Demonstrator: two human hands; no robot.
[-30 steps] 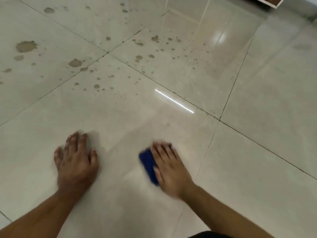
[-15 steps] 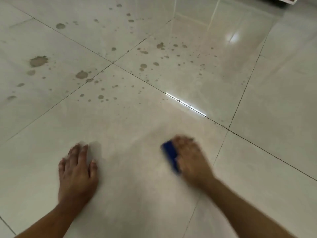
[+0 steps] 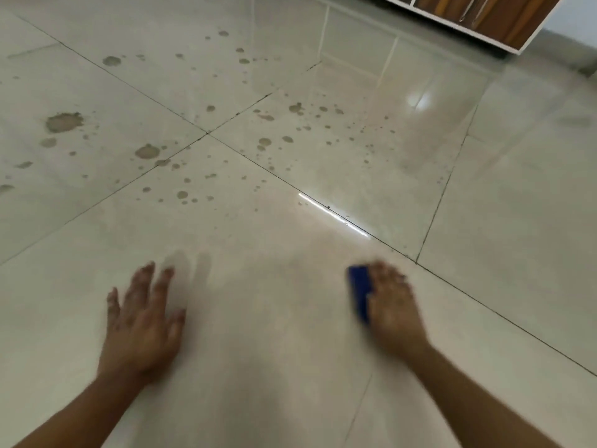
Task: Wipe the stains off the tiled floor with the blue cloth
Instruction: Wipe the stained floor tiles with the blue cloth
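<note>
Early going. Near tile looks clean, but brown stains dot the floor farther out, all untouched. Right hand flat on the blue cloth, fingers blurred, apparently laid straight, pressing it down just short of the grout line. Left hand spread flat, bracing. Since half a second ago: cloth swept right and outward, left hand barely shifted, cabinet now showing up top.

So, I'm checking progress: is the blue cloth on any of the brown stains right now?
No, the blue cloth lies under the right hand on bare tile, while the brown stains sit farther away.
</note>
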